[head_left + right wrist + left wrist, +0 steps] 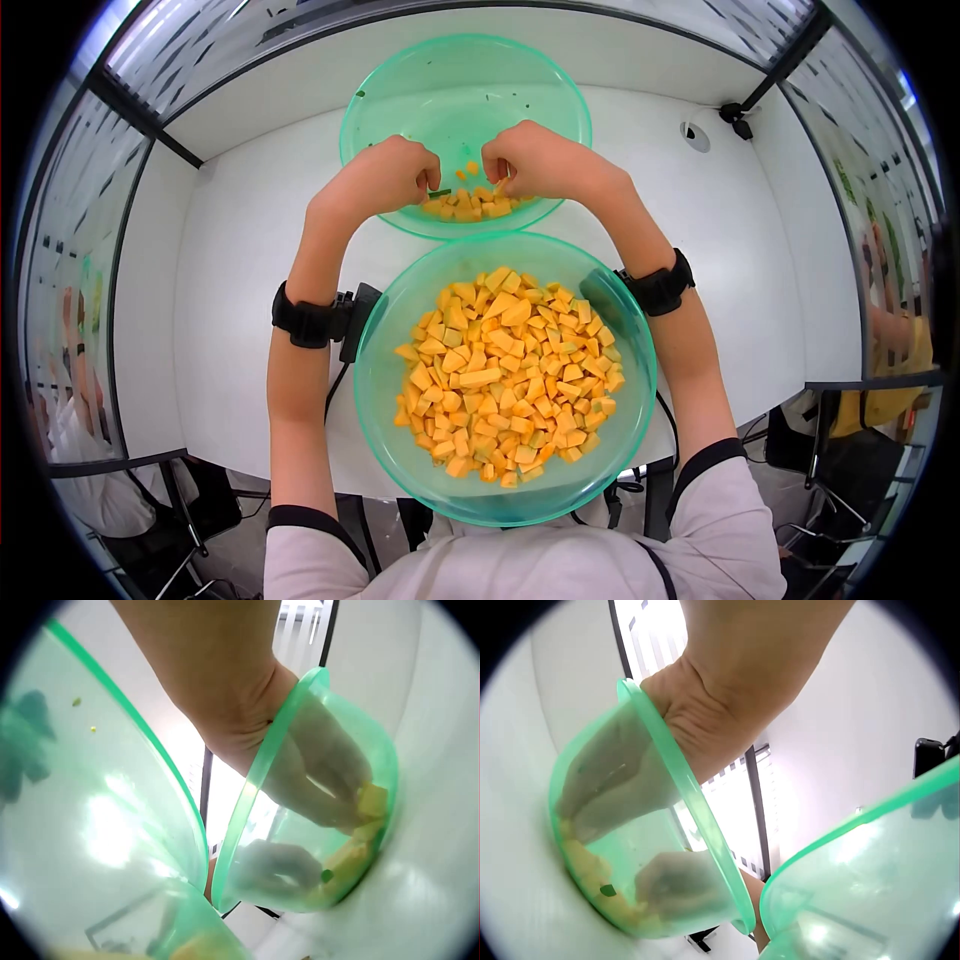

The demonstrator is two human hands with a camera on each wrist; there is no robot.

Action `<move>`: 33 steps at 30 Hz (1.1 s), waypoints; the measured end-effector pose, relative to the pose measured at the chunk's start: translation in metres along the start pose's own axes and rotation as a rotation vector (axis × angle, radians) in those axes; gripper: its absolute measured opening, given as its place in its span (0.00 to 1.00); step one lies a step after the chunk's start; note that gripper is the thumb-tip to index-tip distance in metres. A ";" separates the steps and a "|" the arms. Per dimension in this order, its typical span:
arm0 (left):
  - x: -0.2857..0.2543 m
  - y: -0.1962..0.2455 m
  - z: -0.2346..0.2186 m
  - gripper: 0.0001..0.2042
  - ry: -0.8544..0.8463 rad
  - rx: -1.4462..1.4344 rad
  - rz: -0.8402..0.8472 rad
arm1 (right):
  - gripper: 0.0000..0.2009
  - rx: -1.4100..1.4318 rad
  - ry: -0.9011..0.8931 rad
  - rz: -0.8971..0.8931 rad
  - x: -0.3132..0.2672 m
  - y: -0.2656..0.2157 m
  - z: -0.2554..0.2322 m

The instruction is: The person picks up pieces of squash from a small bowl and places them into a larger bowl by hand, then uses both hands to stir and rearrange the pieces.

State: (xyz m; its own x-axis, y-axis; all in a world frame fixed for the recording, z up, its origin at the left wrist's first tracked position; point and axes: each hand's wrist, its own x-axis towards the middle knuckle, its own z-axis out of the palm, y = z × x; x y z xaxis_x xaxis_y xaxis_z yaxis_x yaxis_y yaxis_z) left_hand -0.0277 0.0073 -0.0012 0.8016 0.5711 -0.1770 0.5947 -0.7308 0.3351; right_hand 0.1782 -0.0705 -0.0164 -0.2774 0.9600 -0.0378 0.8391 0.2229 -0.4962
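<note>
Both hands reach into the far green bowl (pixel 465 60), over a few orange pumpkin chunks (pixel 465 208) at its near side. My left hand (pixel 390 175) bends down with its fingertips beside a dark green strip (pixel 440 192); whether it holds a piece I cannot tell. My right hand (pixel 550 165) pinches a pumpkin chunk (pixel 373 801) between thumb and fingers, low by the bowl's wall. Closer to the body, the near green bowl (pixel 505 515) holds a large heap of cut pumpkin (pixel 510 380), some pieces showing greenish skin.
The two bowls stand close together on a white table (pixel 250 250) with raised white walls at the back and sides. Small dark bits (pixel 361 94) stick to the far bowl. A cable hole (pixel 695 137) sits at the back right.
</note>
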 end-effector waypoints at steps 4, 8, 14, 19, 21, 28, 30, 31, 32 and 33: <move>0.000 0.001 -0.001 0.06 -0.008 0.012 -0.001 | 0.07 -0.010 -0.005 -0.005 -0.001 -0.003 -0.002; 0.000 -0.002 -0.002 0.08 0.061 -0.002 0.078 | 0.10 -0.060 0.003 0.008 -0.002 -0.005 -0.004; -0.006 0.006 -0.002 0.15 -0.021 0.026 0.206 | 0.10 -0.120 0.013 -0.063 -0.003 -0.001 -0.001; 0.000 0.001 0.000 0.15 -0.041 -0.022 0.302 | 0.09 -0.092 -0.016 -0.172 -0.002 0.004 -0.002; 0.000 0.000 0.001 0.15 -0.028 -0.031 0.301 | 0.09 -0.088 -0.043 -0.164 -0.001 0.001 -0.002; 0.000 0.001 0.001 0.14 0.002 0.015 0.283 | 0.09 -0.111 -0.059 -0.112 -0.002 -0.001 -0.003; 0.000 0.001 0.001 0.13 -0.002 0.010 0.281 | 0.08 -0.110 -0.061 -0.099 -0.002 -0.002 -0.003; -0.001 0.002 0.000 0.12 -0.009 0.010 0.276 | 0.08 -0.103 -0.063 -0.097 -0.002 -0.001 -0.003; 0.000 0.003 -0.001 0.12 -0.016 0.010 0.272 | 0.07 -0.097 -0.063 -0.094 -0.002 0.000 -0.003; 0.000 0.002 -0.001 0.12 -0.017 0.005 0.277 | 0.07 -0.101 -0.057 -0.100 -0.002 0.000 -0.003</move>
State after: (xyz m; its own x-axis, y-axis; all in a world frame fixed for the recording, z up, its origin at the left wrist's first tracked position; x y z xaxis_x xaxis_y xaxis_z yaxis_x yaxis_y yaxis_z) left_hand -0.0266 0.0063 0.0001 0.9346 0.3430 -0.0943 0.3528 -0.8602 0.3682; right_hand 0.1804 -0.0721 -0.0136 -0.3859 0.9216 -0.0426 0.8477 0.3360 -0.4105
